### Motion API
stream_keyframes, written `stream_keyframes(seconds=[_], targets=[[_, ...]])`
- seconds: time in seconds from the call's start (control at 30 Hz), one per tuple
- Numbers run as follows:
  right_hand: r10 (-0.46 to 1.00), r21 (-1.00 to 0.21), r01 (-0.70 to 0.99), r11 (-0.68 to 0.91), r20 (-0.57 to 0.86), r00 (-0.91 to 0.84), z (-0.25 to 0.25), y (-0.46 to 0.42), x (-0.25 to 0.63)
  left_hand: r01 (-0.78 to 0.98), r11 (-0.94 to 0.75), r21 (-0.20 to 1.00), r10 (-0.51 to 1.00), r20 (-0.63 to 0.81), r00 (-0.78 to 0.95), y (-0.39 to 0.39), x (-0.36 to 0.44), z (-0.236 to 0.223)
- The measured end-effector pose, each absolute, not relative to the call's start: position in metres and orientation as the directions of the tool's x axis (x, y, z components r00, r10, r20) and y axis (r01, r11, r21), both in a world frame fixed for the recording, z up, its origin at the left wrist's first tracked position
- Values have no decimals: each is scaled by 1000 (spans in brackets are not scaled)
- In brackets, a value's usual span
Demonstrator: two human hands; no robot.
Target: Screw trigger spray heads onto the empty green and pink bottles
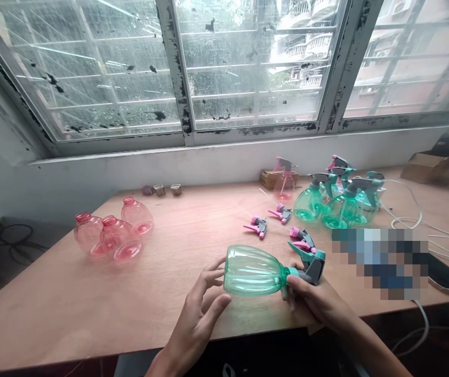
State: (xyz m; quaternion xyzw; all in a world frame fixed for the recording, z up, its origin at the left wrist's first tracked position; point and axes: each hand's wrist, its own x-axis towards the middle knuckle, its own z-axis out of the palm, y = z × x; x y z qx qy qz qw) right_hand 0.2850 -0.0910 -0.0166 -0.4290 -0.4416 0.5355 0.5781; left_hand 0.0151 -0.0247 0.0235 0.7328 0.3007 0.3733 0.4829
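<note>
A clear green spray bottle lies on its side just above the wooden table, base pointing left. My left hand cups its base with fingers curled round it. My right hand grips the neck, where a teal and grey trigger head sits. A loose pink and grey trigger head lies just behind it.
Three empty pink bottles lie at the left. Two loose pink trigger heads rest mid-table. Several assembled green bottles and one pink bottle stand at the back right. White cables, a phone and a cardboard box are at the right.
</note>
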Motion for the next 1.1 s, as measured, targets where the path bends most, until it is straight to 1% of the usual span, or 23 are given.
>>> stream_keyframes(seconds=[0.1, 0.2, 0.27, 0.37, 0.47, 0.57, 0.63, 0.73, 0.83, 0.9, 1.03, 1.1], targets=[[999, -978, -207, 24, 18, 33, -12, -94, 284, 38, -319, 947, 825, 258, 502, -27, 17, 26], [998, -987, -148, -57, -58, 5, -2, -97, 281, -16, -296, 955, 856, 273, 439, -29, 19, 26], [995, -992, -77, -97, -97, -6, 4, -99, 280, -44, -257, 965, 874, 252, 416, -29, 19, 25], [994, -994, -4, -109, -109, -2, 5, -98, 281, -55, -198, 979, 879, 202, 431, -28, 17, 22], [995, -993, -73, -94, -97, 31, -3, -95, 282, -72, -169, 983, 854, 183, 487, -28, 15, 19], [997, -989, -146, -34, -43, 63, -10, -93, 283, -67, -254, 965, 791, 247, 560, -29, 12, 17], [996, -989, -145, -9, -21, 82, -11, -92, 283, -19, -365, 931, 737, 301, 605, -30, 10, 17], [995, -990, -140, 2, -13, 102, -9, -92, 283, 78, -504, 860, 681, 341, 648, -33, 7, 19], [995, -989, -146, -4, -18, 93, -8, -93, 284, 107, -542, 833, 655, 340, 675, -36, 5, 22], [996, -991, -130, -1, -12, 85, -9, -93, 284, 108, -486, 867, 670, 290, 683, -35, 5, 22], [996, -996, -86, 29, 21, 90, -11, -93, 284, 86, -283, 955, 728, 156, 668, -28, 8, 21], [995, -996, -86, 39, 31, 91, -12, -93, 284, 77, -243, 967, 748, 136, 650, -24, 10, 21]])
